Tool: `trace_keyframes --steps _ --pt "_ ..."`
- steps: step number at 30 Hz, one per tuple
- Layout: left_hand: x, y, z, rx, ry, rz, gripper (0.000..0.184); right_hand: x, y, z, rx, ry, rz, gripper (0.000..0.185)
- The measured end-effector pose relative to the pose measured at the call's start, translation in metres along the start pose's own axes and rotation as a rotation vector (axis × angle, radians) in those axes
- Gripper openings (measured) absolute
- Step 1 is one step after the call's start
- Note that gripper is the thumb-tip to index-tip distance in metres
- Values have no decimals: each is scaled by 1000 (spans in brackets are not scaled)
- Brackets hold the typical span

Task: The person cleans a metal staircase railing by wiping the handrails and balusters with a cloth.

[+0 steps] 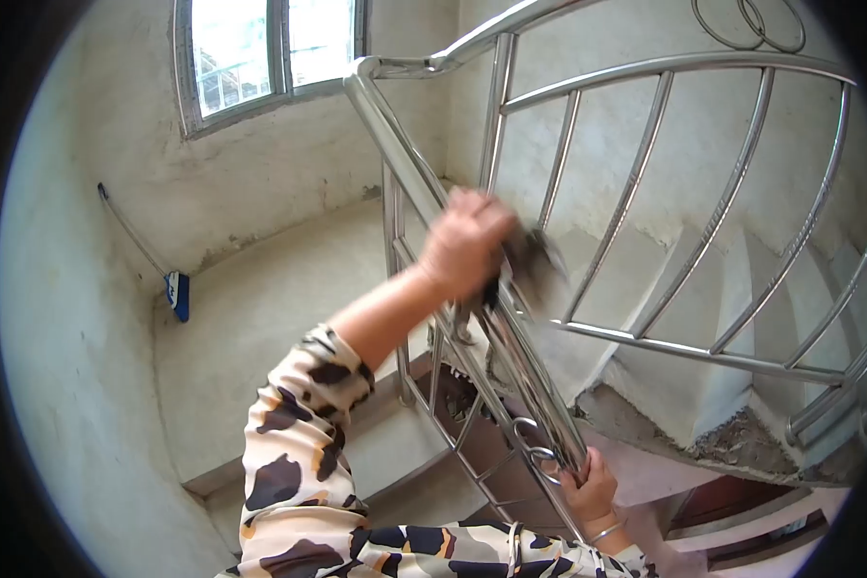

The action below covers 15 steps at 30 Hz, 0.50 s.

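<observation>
My left hand [467, 241] is closed round a dark cloth [535, 258], blurred by motion, on the upper part of the shiny steel handrail [539, 385]. The cloth hangs over the rail's right side. Lower down, at the bottom right of centre, my right hand [592, 491] grips the same handrail, its fingers wrapped over the tube, with a bracelet at the wrist. Steel rings and thin bars show beneath the rail, beside my right hand.
Beyond the handrail, a curved steel railing [636, 337] runs along concrete stairs [732, 289] on the right. A blue broom [178, 294] leans at the left wall. A window [279, 48] is above the landing [260, 337]. Lower steps descend below the rail.
</observation>
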<state>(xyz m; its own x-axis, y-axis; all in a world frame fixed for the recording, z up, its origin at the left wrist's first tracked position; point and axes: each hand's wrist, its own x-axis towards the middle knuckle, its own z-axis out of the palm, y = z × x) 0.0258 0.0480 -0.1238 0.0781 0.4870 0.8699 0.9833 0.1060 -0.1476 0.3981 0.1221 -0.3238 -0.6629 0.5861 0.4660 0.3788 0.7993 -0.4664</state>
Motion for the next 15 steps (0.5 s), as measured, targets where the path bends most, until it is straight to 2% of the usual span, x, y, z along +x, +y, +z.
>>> trace_keyframes --steps 2,3,6,8,10,12,14,15 --pt "26 -64 -10 113 163 -129 57 -2 0 0 -33 -22 28 57" --pt "38 -96 -19 162 139 -243 61 -2 2 2 -39 -12 38 58" --pt "75 -175 -18 401 210 -708 49 -6 12 7 -87 -21 26 59" --pt "97 -179 -27 427 208 -920 39 -2 5 5 -102 23 -13 54" --pt "107 -188 -16 450 185 -923 37 -5 6 6 -96 -12 45 54" --pt "112 -194 -7 484 149 -922 36 -4 8 5 -85 33 12 55" --pt "118 -198 -7 593 27 -835 38 -6 10 6 -72 17 -21 57" --pt "123 -197 -13 555 18 -916 42 -4 11 4 -111 6 -58 60"
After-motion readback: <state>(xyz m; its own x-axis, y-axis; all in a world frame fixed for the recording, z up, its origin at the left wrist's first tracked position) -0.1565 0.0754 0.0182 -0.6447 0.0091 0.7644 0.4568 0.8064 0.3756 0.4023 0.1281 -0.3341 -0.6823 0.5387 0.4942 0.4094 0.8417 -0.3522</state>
